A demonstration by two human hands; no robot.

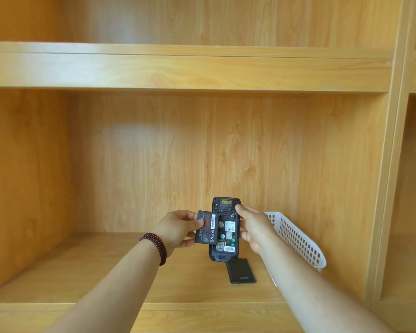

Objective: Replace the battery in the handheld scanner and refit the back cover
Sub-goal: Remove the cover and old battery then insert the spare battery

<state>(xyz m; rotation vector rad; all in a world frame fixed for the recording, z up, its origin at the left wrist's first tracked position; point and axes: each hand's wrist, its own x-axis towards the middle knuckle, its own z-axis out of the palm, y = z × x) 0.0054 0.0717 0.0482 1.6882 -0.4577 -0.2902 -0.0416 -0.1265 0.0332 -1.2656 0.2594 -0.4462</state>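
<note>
Head view. Handheld scanner [224, 230] held upright in mid-air above a wooden shelf [87, 267], back side toward the camera, back cover off. The battery bay is exposed: white labels, a green component and card slots visible inside. Right hand [251, 228] grips the scanner by its right edge, thumb on the upper right of the housing, fingers curled behind the body.

Left hand [178, 228] pinches a black battery [207, 227], thumb on the printed face, fingers behind it. The battery stands upright, label side toward the camera, with red and white print. Its right edge overlaps the left edge of the open bay; cannot tell whether it touches the scanner or is only in front of it. It is not seated in the bay.

A dark red bead bracelet [155, 246] sits on the left wrist.

On the shelf, below and just behind the scanner, lies a flat black back cover [241, 272], small logo near its front end. A white perforated plastic basket [298, 239] stands to the right, partly hidden by the right forearm.
</note>
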